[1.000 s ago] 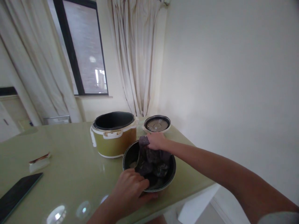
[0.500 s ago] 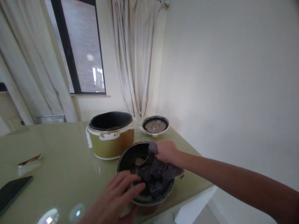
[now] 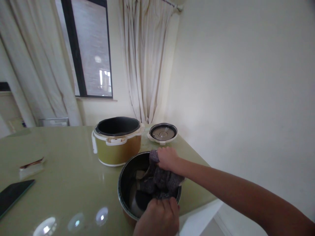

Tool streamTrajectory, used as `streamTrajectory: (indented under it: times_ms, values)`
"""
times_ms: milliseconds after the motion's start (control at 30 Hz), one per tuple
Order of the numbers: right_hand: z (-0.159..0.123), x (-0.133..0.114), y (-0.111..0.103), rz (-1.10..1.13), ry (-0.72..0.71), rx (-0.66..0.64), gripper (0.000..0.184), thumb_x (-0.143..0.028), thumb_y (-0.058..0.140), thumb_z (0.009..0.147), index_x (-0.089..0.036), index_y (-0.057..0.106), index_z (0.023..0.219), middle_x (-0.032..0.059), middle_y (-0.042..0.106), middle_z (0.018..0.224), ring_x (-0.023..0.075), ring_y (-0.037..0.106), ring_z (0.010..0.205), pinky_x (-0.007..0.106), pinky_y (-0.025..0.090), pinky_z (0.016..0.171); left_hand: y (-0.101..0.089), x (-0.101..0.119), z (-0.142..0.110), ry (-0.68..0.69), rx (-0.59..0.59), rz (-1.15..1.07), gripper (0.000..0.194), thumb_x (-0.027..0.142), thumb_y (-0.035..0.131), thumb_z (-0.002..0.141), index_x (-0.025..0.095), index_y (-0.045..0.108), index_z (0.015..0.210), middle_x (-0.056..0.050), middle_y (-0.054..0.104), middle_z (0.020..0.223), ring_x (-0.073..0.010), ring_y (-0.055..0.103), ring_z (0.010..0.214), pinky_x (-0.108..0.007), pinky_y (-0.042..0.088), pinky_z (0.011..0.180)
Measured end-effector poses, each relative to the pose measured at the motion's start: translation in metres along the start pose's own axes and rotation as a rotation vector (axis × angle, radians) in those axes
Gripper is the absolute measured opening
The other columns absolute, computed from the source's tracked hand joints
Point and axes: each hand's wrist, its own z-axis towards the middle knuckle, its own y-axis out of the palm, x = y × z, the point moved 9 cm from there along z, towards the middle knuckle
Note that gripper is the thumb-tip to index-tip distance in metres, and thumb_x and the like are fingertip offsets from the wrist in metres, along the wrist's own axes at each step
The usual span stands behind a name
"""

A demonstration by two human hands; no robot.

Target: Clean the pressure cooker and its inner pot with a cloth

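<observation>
A dark cooker inner pot (image 3: 123, 177) stands near the table's right edge. In my right hand (image 3: 167, 159) is a bunched grey-purple cloth (image 3: 163, 178), pressed at the pot's right rim and hanging down inside it. My left hand (image 3: 158, 216) is closed over the near rim of the pot, its knuckles just below the cloth; the fingertips are hidden. Behind the pot sits the green and white cooker body (image 3: 118, 150), its dark round opening facing up. A round lid (image 3: 163, 132) with a white edge lies to the right of the cooker body.
The glossy pale green table (image 3: 73, 177) has its right edge close to the pot. A dark flat panel (image 3: 14, 195) and a small clear packet (image 3: 31, 167) lie at the left. Curtains (image 3: 145, 65), a window and a white wall (image 3: 241, 82) stand behind.
My left hand has moved from the pot's left side, fingers spread, to its near rim and closed there. The pot, cloth and right hand have shifted slightly left.
</observation>
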Motion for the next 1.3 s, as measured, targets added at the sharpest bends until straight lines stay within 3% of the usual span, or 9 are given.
streamTrajectory:
  times_ms: [133,300,467,567,700,867,1000,1167,1300]
  values:
    - [0.025,-0.014,-0.003,-0.025,-0.145,0.026,0.051,-0.051,0.078,0.083,-0.013,0.072,0.117,0.0226,0.077,0.113,0.0374,0.076,0.103,0.044,0.061,0.083,-0.022,-0.025,-0.011,0.163,0.050,-0.048,0.029,0.037,0.066,0.097,0.023,0.050,0.077,0.004,0.059,0.055,-0.0164,0.056,0.044,-0.036,0.031,0.049]
    - [0.048,-0.071,-0.014,-0.073,-0.444,0.058,0.048,-0.040,0.073,0.089,-0.015,0.063,0.128,0.0191,0.077,0.112,0.0348,0.076,0.103,0.042,0.059,0.083,-0.040,-0.052,-0.027,0.213,0.098,-0.164,0.042,0.049,0.052,0.105,0.023,0.048,0.072,0.005,0.054,0.052,-0.0135,0.051,0.044,-0.037,0.028,0.051]
    - [0.023,-0.152,-0.029,-0.056,-0.887,0.176,0.038,-0.025,0.067,0.091,-0.019,0.059,0.128,0.0124,0.074,0.119,0.0275,0.071,0.108,0.037,0.055,0.085,-0.045,-0.060,-0.033,0.213,0.102,-0.174,0.041,0.043,0.059,0.103,0.023,0.047,0.069,0.005,0.052,0.051,-0.0126,0.048,0.045,-0.037,0.027,0.053]
    - [0.008,-0.170,-0.033,-0.024,-1.004,0.241,0.038,-0.025,0.065,0.091,-0.020,0.058,0.129,0.0111,0.072,0.124,0.0265,0.067,0.112,0.038,0.053,0.090,-0.045,-0.061,-0.033,0.204,0.065,-0.174,0.040,0.041,0.060,0.102,0.023,0.047,0.069,0.005,0.053,0.051,-0.0131,0.049,0.046,-0.037,0.026,0.054]
    - [0.024,-0.132,-0.031,0.051,-0.761,0.187,0.042,-0.029,0.068,0.089,-0.020,0.059,0.129,0.0115,0.074,0.121,0.0274,0.070,0.107,0.037,0.054,0.086,-0.042,-0.063,-0.034,0.183,-0.010,-0.153,0.038,0.046,0.059,0.102,0.024,0.050,0.073,0.004,0.057,0.055,-0.0156,0.053,0.050,-0.037,0.031,0.058]
    - [0.031,-0.023,-0.008,0.194,-0.202,-0.071,0.058,-0.056,0.076,0.081,-0.015,0.072,0.122,0.0166,0.077,0.118,0.0326,0.075,0.103,0.035,0.056,0.081,-0.041,-0.067,-0.037,0.196,-0.002,-0.164,0.036,0.047,0.060,0.101,0.024,0.050,0.074,0.004,0.058,0.057,-0.0165,0.054,0.052,-0.038,0.033,0.059]
    - [0.001,0.019,0.006,0.188,-0.091,-0.184,0.046,-0.048,0.080,0.076,-0.013,0.080,0.106,0.0187,0.080,0.106,0.0327,0.077,0.094,0.035,0.058,0.076,-0.040,-0.069,-0.036,0.195,0.018,-0.194,0.038,0.048,0.058,0.102,0.025,0.049,0.073,0.004,0.056,0.056,-0.0158,0.051,0.049,-0.038,0.031,0.057]
    - [0.008,0.016,-0.003,0.072,-0.123,-0.160,0.059,-0.046,0.085,0.072,-0.014,0.075,0.120,0.0221,0.077,0.119,0.0377,0.075,0.102,0.041,0.059,0.082,-0.037,-0.063,-0.028,0.210,0.038,-0.271,0.040,0.046,0.055,0.103,0.024,0.048,0.069,0.004,0.057,0.053,-0.0136,0.050,0.045,-0.038,0.026,0.054]
    - [0.036,-0.046,-0.016,-0.048,-0.422,-0.129,0.055,-0.042,0.080,0.082,-0.017,0.067,0.129,0.0175,0.076,0.120,0.0337,0.074,0.107,0.038,0.057,0.083,-0.030,-0.059,-0.026,0.231,-0.030,-0.285,0.048,0.056,0.055,0.102,0.023,0.050,0.067,0.004,0.058,0.052,-0.0131,0.050,0.044,-0.035,0.026,0.053]
